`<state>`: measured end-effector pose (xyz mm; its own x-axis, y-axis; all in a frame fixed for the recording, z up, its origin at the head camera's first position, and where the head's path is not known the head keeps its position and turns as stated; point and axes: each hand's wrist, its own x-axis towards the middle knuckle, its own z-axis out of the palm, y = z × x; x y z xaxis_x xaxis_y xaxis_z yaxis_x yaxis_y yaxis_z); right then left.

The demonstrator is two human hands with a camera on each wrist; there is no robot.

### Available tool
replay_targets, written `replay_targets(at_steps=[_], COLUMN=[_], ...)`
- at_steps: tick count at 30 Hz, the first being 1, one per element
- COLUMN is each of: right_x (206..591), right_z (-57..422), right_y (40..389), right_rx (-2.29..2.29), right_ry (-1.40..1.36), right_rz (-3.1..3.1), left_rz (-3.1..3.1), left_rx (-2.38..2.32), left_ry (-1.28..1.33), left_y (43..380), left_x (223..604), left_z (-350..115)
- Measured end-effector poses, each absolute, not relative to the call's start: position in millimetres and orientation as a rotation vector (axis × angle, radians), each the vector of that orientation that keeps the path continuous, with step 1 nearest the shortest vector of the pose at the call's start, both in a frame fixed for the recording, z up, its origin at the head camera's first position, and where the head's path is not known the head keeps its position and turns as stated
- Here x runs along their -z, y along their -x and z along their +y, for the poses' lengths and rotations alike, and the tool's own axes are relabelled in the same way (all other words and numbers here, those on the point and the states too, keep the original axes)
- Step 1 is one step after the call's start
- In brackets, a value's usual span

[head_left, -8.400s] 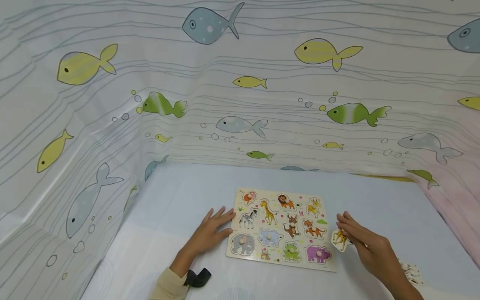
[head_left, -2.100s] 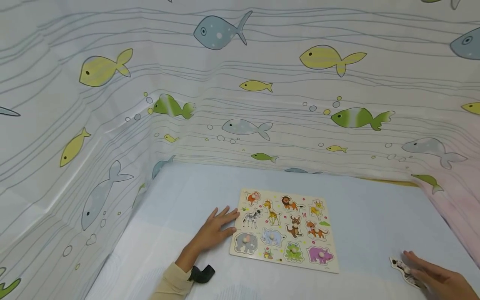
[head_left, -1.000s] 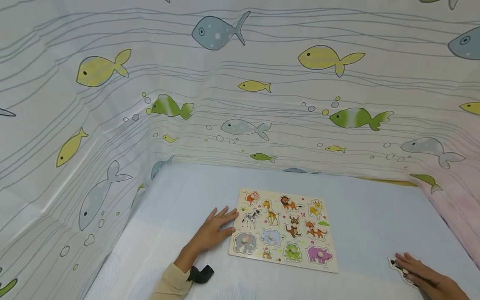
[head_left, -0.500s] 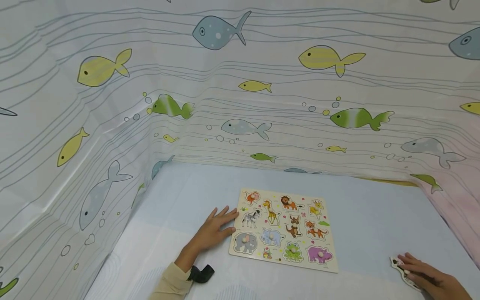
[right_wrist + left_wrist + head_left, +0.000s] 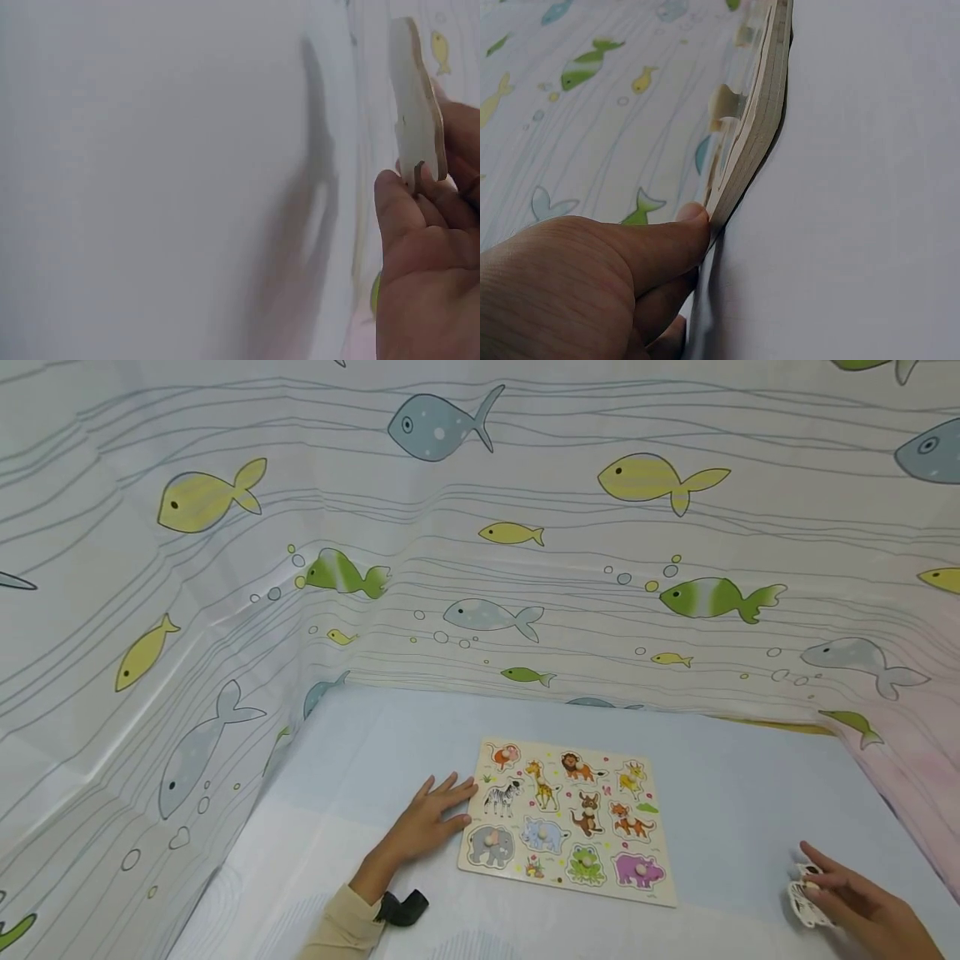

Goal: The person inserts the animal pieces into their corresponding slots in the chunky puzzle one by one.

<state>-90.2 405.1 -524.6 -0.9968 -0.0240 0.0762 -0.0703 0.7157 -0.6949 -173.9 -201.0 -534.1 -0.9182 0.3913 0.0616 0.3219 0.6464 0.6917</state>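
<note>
A wooden peg puzzle board (image 5: 525, 881) with animal pieces, among them an elephant (image 5: 491, 852), a frog (image 5: 585, 865) and a giraffe (image 5: 542, 785), lies flat on the table. My left hand (image 5: 423, 827) rests at its left edge with fingers spread; the left wrist view has the thumb tip right at the board's edge (image 5: 757, 135). Right of the board, my right hand (image 5: 866, 906) pinches a zebra puzzle piece (image 5: 804, 910) by its knob side. In the right wrist view the piece (image 5: 412, 97) is raised and tilted, its plain back showing.
A pale blue cloth (image 5: 375, 735) covers the table. Fish-patterned sheeting (image 5: 570, 635) rises behind and at the left, with a pink section (image 5: 922, 735) at the right. A black strap piece (image 5: 405, 908) sits at my left wrist, by the beige sleeve.
The giraffe piece has gone from my right hand to its spot on the board. My right hand moved to the zebra piece, which has just been lifted and tilted. The left hand stays.
</note>
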Motion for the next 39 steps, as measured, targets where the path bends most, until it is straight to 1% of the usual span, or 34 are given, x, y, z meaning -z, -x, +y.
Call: replay_targets(at_steps=[2, 9, 16, 21, 29, 39], right_x=[518, 503, 497, 493, 494, 494], right_z=[396, 362, 313, 274, 228, 179], right_y=[93, 112, 143, 163, 182, 199], right_rx=[-1.162, -1.212, -1.25, -1.275, -1.281, -1.185], right_ry=[-0.169, -0.259, -0.544, -0.671, -0.982, -0.993], right_rz=[-2.803, -2.775, -2.638, -2.63, -2.557, -2.602], left_rz=[2.761, 2.765, 2.766, 2.77, 2.779, 2.78], left_rx=[-1.137, -1.117, -1.126, -1.144, -1.137, -1.142], left_ry=[-0.606, -0.621, -0.613, -0.597, -0.601, -0.611], left_y=[174, 173, 173, 172, 172, 173], left_x=[534, 538, 541, 541, 540, 536], left_z=[-201, -202, -203, -203, -202, -202])
